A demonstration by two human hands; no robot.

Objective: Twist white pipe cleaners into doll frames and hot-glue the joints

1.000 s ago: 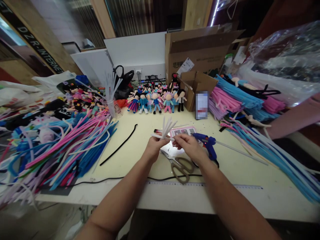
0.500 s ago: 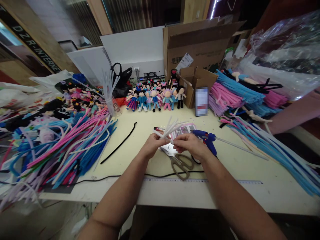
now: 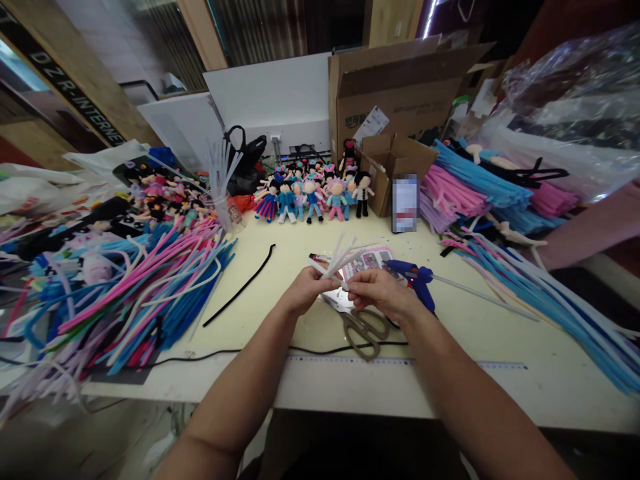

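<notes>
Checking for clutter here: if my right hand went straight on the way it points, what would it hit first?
The right hand points left at the bundle of white pipe cleaners, which its fingertips seem to pinch; just behind that is the left hand.

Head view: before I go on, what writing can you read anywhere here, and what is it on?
"DZR-INTERNE", cut off after that: dark strip on the wooden beam.
Big cardboard box: print and stuck-on label, too blurred.
Pink card behind the white pipe cleaners: too small.
Ruler: marks too small.
Upright rectangle: pixelated, unreadable.
</notes>
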